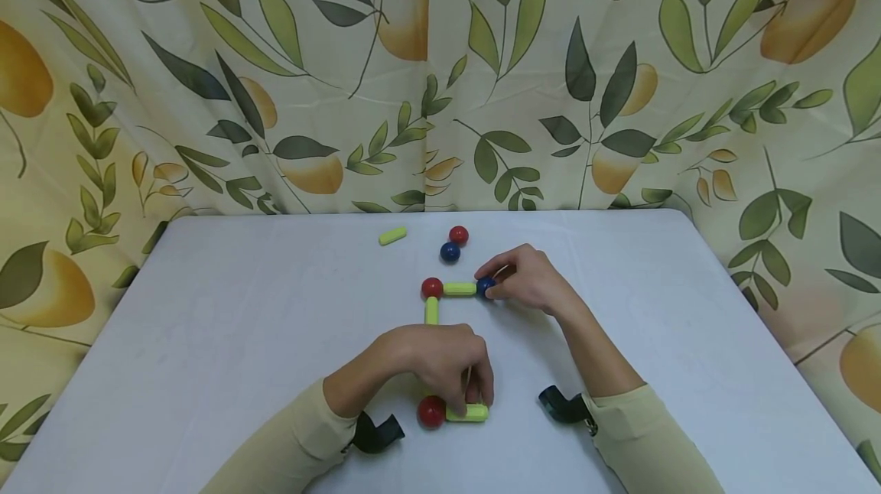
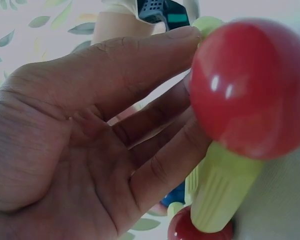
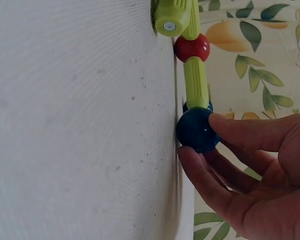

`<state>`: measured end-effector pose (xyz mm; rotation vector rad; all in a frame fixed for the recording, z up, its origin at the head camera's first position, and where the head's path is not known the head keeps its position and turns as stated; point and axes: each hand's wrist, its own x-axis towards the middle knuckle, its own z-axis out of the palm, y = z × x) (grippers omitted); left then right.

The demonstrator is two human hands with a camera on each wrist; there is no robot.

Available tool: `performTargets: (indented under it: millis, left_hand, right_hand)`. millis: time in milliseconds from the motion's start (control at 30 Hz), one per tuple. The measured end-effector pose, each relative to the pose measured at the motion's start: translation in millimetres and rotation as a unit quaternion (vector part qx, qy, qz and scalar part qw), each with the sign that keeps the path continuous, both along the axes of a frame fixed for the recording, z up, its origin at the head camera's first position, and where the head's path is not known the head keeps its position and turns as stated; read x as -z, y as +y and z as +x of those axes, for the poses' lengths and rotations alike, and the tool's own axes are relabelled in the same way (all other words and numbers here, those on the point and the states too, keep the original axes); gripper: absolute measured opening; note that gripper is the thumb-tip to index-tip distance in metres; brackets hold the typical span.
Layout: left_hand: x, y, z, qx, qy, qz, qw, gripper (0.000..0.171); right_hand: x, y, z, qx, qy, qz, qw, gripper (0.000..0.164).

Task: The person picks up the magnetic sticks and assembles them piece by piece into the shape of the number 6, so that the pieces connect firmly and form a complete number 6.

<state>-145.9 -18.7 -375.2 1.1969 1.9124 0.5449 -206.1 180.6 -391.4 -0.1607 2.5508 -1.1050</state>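
"Red and green lie nearest on the bench [image 1: 275, 310]. What's done there?"

"The near red ball [image 1: 431, 412] meets a short stick [image 1: 467, 413], pinched by the left hand [image 1: 446, 360]. That stick's outer end is bare, so I'd call this side unfinished."

"And past the hand?"

"An upright stick [image 1: 431, 310] runs up to the corner red ball [image 1: 432, 288]; its lower stretch is hidden, so I can't tell what joins there. A crosswise stick [image 1: 460, 289] leads right to a blue ball [image 1: 485, 287], held between the right hand's [image 1: 526, 280] fingertips. Whether it's fully seated, I can't say."

"Anything left over?"

"Farthest off, a loose blue ball [image 1: 450, 252], a loose red ball [image 1: 458, 235] and a loose stick [image 1: 393, 235], all unused. Well along, I'd judge."
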Motion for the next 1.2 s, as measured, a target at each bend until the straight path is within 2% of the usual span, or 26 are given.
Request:
performTargets:
  millis: [233, 333, 467, 600, 767, 867, 1000, 1200]
  left_hand:
    - [-4.2, -14.7, -16.9, -0.028, -0.007, 0.052, 0.9983, 0.019]
    - [-7.6, -24.6, -27.3, -0.059, -0.007, 0.074, 0.9955, 0.019]
    - [-9.7, -39.1, -42.8, -0.121, 0.005, 0.092, 0.9884, 0.018]
    - [-5.3, -53.1, -57.6, -0.188, 0.043, 0.119, 0.9741, 0.017]
    - [6.7, -65.0, -70.3, -0.275, 0.109, 0.137, 0.9454, 0.017]
    - [14.2, -68.9, -74.7, -0.309, 0.128, 0.129, 0.9335, 0.021]
    - [21.1, -71.7, -78.0, -0.321, 0.118, 0.121, 0.9318, 0.027]
    - [28.9, -73.5, -81.3, -0.314, 0.069, 0.132, 0.9377, 0.033]
  right_hand:
    - [-0.7, 0.1, -0.4, -0.001, 0.000, 0.000, 1.000, 0.023]
    - [-1.3, 0.5, -0.9, -0.002, 0.002, 0.001, 1.000, 0.023]
    - [-1.5, 0.7, -1.4, -0.007, 0.004, 0.001, 1.000, 0.023]
    - [-0.7, 0.6, -0.4, -0.007, 0.003, 0.002, 1.000, 0.023]
    - [0.2, -0.5, 0.3, -0.006, 0.003, -0.001, 1.000, 0.023]
    - [0.3, -0.7, 0.8, -0.009, 0.003, -0.001, 1.000, 0.023]
    - [0.3, -0.4, 1.1, -0.010, 0.005, -0.001, 1.000, 0.023]
    - [-0.1, -0.3, 0.8, -0.008, 0.006, -0.003, 1.000, 0.023]
